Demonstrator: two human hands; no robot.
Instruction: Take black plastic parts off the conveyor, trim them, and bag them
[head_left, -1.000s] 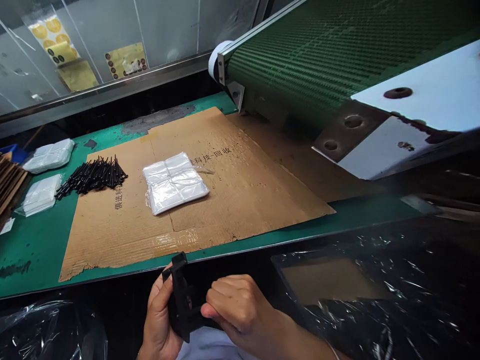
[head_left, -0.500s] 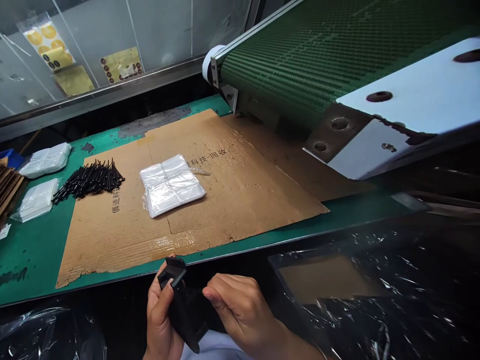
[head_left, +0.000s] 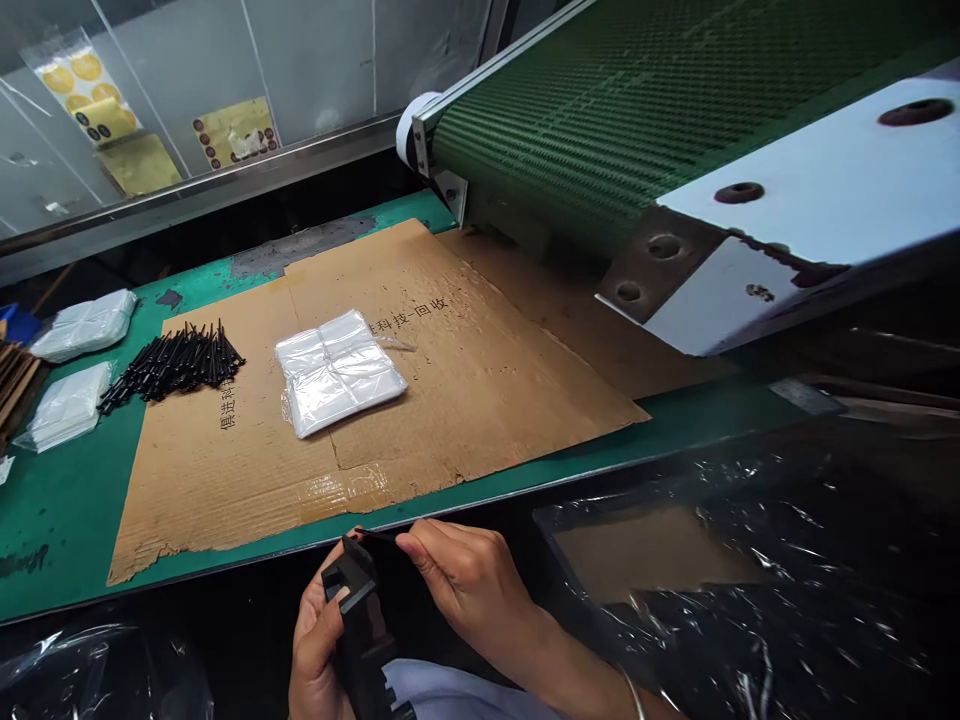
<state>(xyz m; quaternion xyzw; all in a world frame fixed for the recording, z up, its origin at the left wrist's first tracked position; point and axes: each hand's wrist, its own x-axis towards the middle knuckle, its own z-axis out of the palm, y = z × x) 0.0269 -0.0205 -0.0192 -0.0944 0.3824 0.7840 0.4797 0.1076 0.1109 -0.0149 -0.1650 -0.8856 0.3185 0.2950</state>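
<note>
on the green-topped bench (head_left: 60,520), loose black plastic pins (head_left: 171,365) lie on a flattened brown cardboard sheet (head_left: 480,400), just beside a clear plastic bag bundle (head_left: 337,375). below the bench edge, the left hand (head_left: 319,640) grips a black moulded plastic bracket (head_left: 361,620); the right hand (head_left: 465,580) pinches a thin black pin (head_left: 377,536) at the bracket's top, its grip closed.

The person has two bare hands, a left hand (head_left: 319,640) and a right hand (head_left: 465,575). A thin, round, shiny silver bangle (head_left: 634,695) sits on the right arm by the wrist. A soft, light blue cloth shirt (head_left: 457,690) with small folds shows at the bottom, between the arms.
</note>
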